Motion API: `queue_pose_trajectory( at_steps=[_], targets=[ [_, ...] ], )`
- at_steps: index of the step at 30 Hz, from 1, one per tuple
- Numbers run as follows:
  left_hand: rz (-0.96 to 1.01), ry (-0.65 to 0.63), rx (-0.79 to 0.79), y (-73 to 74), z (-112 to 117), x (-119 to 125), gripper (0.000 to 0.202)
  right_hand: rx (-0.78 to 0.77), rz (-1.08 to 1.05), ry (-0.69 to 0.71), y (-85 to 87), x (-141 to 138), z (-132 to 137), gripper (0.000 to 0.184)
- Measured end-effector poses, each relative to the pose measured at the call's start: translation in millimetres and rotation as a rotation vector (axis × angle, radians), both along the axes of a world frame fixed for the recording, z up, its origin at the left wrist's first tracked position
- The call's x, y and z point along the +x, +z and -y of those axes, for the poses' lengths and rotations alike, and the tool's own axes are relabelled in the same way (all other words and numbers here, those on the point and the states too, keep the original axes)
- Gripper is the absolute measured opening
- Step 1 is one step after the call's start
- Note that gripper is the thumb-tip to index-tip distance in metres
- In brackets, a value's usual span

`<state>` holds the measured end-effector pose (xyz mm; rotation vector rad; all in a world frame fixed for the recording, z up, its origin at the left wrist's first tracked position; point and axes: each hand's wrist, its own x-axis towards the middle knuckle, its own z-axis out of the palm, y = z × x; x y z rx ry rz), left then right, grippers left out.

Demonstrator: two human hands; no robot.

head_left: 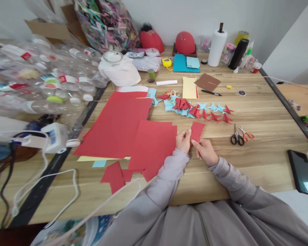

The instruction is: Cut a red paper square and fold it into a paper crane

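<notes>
A small red paper rectangle (197,131) is held up between my two hands above the table. My left hand (184,140) pinches its left edge. Thumb and fingers of my right hand (204,150) are closed on its lower corner. Left of my hands lie large red paper sheets (115,124) and a smaller stack of red sheets (154,143). Red paper scraps (114,176) rest nearer the front edge. Beyond my hands are several folded paper cranes in red (195,111) and light blue (213,107).
Black-handled scissors (237,136) and orange-handled scissors (245,134) lie to the right. A phone (301,172) is at the right edge. Plastic bottles (64,82) crowd the left side. A white cable (75,188) crosses the front left. A black pen (211,92) and yellow paper (190,87) lie farther back.
</notes>
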<state>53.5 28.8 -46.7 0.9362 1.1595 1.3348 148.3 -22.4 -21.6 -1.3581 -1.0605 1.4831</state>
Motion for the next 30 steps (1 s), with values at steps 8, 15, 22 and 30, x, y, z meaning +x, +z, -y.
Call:
queue_pose_trajectory(
  at_steps=[8,15,22,30],
  targets=[
    [0.078,0.023,-0.073,0.0,-2,1,0.054,0.020,-0.009,0.042,-1.5,0,0,0.044],
    [0.053,-0.042,-0.035,8.4,5,0,0.052,0.032,-0.008,-0.002,-1.4,2,0,0.043],
    [-0.032,-0.006,0.011,11.6,4,-1,0.051,0.026,0.021,0.035,-2.5,1,0,0.043],
    [0.065,-0.058,-0.014,11.2,3,-4,0.054,0.045,0.017,0.044,1.5,1,1,0.043]
  ],
)
